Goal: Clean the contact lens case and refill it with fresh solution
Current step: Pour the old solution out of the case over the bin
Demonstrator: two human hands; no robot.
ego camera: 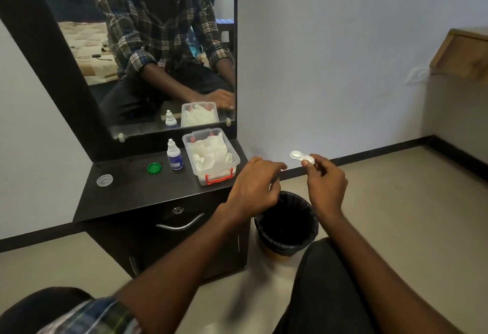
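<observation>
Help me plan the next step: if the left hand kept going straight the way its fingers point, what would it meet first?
The left hand points right, toward the contact lens case pinched in the right hand. It would likely meet that case or those fingers first, though depth is unclear.

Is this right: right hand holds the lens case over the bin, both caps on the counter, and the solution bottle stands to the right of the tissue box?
Not quite. The head view shows the solution bottle standing left of the tissue box, not right. The rest holds: the right hand holds the lens case above the bin, with the green cap and clear cap on the counter.
</observation>
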